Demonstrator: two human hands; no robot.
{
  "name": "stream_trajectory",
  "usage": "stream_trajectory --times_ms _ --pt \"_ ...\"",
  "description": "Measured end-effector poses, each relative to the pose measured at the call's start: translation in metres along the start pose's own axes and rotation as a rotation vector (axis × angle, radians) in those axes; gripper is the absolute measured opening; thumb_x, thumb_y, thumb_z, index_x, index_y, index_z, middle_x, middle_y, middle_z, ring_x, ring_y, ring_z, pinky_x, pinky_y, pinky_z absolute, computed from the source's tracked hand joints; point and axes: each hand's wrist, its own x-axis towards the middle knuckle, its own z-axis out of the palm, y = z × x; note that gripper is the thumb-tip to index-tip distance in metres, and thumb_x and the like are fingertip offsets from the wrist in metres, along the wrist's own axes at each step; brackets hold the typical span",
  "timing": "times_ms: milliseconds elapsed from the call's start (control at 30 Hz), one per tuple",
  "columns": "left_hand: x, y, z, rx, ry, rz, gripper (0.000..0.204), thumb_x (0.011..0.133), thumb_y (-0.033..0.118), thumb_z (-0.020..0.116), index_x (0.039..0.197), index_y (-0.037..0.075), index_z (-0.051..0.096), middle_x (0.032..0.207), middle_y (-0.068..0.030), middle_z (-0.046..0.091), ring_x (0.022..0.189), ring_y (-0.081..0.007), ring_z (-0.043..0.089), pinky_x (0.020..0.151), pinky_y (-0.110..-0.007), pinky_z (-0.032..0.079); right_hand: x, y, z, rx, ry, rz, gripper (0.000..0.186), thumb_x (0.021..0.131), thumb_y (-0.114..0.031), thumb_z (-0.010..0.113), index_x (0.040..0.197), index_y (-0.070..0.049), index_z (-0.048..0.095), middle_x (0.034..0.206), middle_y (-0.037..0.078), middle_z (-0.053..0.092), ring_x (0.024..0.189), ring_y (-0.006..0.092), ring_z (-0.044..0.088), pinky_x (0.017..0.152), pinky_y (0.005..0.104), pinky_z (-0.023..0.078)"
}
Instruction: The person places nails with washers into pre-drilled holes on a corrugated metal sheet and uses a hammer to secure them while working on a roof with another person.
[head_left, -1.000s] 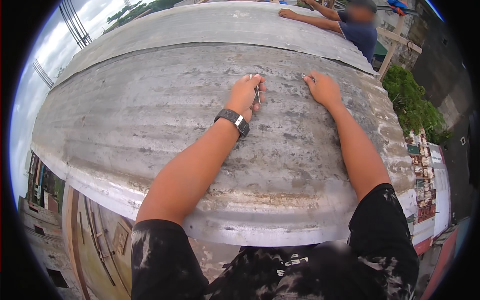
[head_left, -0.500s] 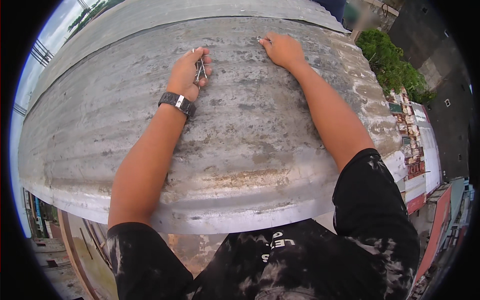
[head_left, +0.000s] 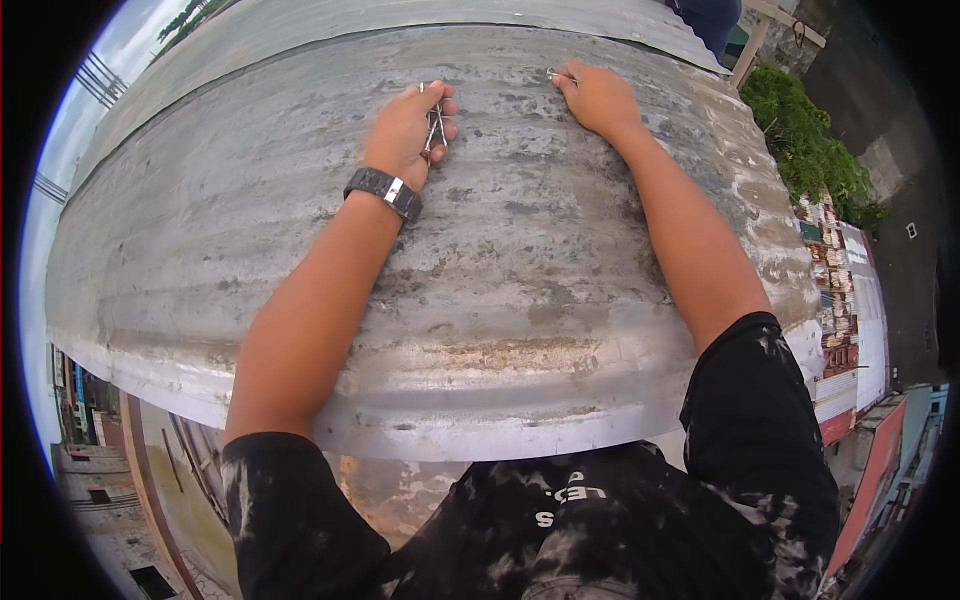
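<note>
Left hand: my left hand (head_left: 408, 125) is loosely curled around several metal pins (head_left: 434, 128), nails or rivets, I can't tell which; they lie crossed between thumb and fingers.
Right hand: my right hand (head_left: 603, 100) pinches one small pin (head_left: 551, 73) between thumb and forefinger; its tip points toward my left hand.
Spill risk: the bunch sits crosswise in a loose grip, so opening those fingers or tipping the palm could let some slip out and roll along the ridges.
Pinch risk: only fingertips hold the single piece, so a knock or sweaty skin could lose it.
Edge risk: leaning hard on the thin roof sheet (head_left: 520, 240) beneath both hands might dent it, and its bare rim nearer my body could scratch my arms.
Pins: slim, straight, shiny silver metal.
Roof sheet: grey corrugated metal, wavy, blotched with dark stains and a brownish streak below my hands.
Upper sheet: beyond both hands, another grey sheet (head_left: 400, 22) meets it along a dark seam.
Left wrist: a chunky black watch (head_left: 384, 193) just below my left hand.
</note>
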Motion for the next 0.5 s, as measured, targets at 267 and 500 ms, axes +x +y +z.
stream_trajectory --times_ms 267,500 --pt "0.004 0.0 0.001 0.001 -0.027 -0.014 0.021 0.109 0.027 0.059 0.112 0.006 0.063 0.087 -0.0027 0.064 0.063 -0.0126 0.061 0.041 -0.025 0.039 -0.004 0.001 -0.002 -0.017 0.057 -0.018 0.038 0.106 -0.046 0.056 0.112 -0.012 0.072 0.104 0.016 0.077 0.101 0.0403 0.072 0.086 0.0535 0.055" --pt "0.009 -0.004 -0.004 0.01 -0.035 -0.035 0.022 0.108 0.029 0.059 0.113 0.008 0.064 0.088 -0.0023 0.065 0.063 -0.0116 0.062 0.041 -0.025 0.038 -0.009 0.0 -0.01 0.025 0.019 -0.029 0.036 0.106 -0.042 0.055 0.113 -0.01 0.071 0.104 0.017 0.077 0.101 0.0405 0.072 0.086 0.0544 0.056"
